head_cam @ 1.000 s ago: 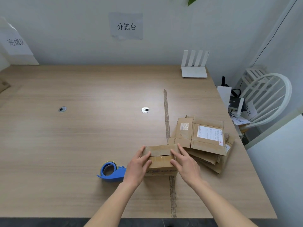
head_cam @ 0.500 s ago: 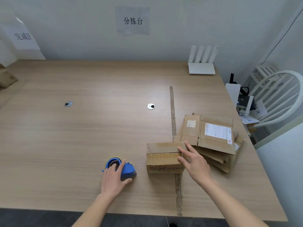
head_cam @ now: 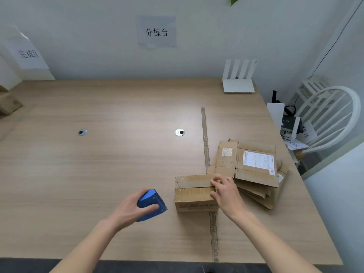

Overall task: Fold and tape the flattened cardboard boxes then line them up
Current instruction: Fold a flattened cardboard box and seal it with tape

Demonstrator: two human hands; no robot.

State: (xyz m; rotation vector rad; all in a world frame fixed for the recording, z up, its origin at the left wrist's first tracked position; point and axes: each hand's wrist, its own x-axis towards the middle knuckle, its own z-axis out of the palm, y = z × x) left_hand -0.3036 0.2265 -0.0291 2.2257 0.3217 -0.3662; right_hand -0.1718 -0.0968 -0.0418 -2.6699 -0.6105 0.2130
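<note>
A small folded cardboard box [head_cam: 192, 192] stands near the table's front, its top flaps closed with a seam across the middle. My right hand [head_cam: 226, 192] rests on its right end, fingers flat on the flaps and holding them down. My left hand [head_cam: 131, 208] grips a blue tape dispenser [head_cam: 151, 203], lifted and tilted just left of the box. A pile of flattened cardboard boxes [head_cam: 254, 172] lies to the right of the box, the top one bearing a white shipping label.
A strip of brown tape [head_cam: 205, 142] runs along the wooden table [head_cam: 98, 164]. A white router [head_cam: 238, 79] stands at the back right. A white chair [head_cam: 327, 119] sits beyond the right edge. A cardboard box [head_cam: 8, 103] shows at the far left.
My left hand left the box top, reached left to the tape dispenser, and now holds it raised toward the box. My right hand stayed on the flaps.
</note>
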